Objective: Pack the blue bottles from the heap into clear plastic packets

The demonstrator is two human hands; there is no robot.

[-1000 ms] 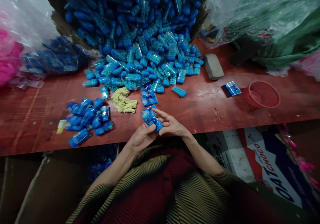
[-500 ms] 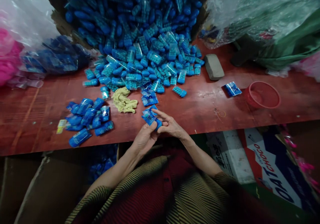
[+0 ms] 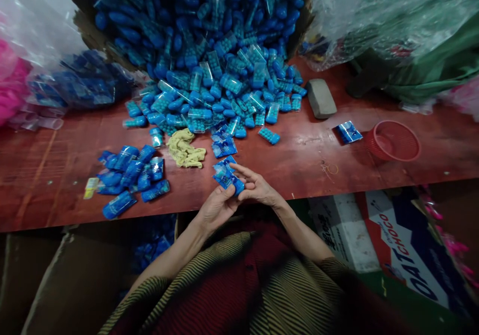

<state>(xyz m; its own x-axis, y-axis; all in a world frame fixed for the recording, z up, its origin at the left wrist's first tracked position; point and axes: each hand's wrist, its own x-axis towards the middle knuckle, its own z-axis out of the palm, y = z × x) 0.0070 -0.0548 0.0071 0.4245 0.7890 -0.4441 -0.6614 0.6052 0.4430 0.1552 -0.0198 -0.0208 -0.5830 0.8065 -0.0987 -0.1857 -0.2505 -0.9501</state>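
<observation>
Both my hands meet at the table's front edge around a small blue printed wrapper. My left hand pinches its lower side, thumb on top. The fingers of my right hand close on its right side, the index finger stretched along the upper edge. Whether anything sits inside the wrapper I cannot tell. Just beyond it lies a stack of flat blue wrappers. A crumpled yellow cloth is left of them. Farther left is a pile of blue-wrapped bottles.
A big heap of clear bottles with blue caps and teal balls spills from a carton at the back. To the right are a grey block, a blue packet and a red plastic basket. Plastic bags flank the heap.
The blue wrapper between my hands has shifted slightly right and its upper part looks more spread. My hands keep nearly the same grip. The things on the table have stayed put.
</observation>
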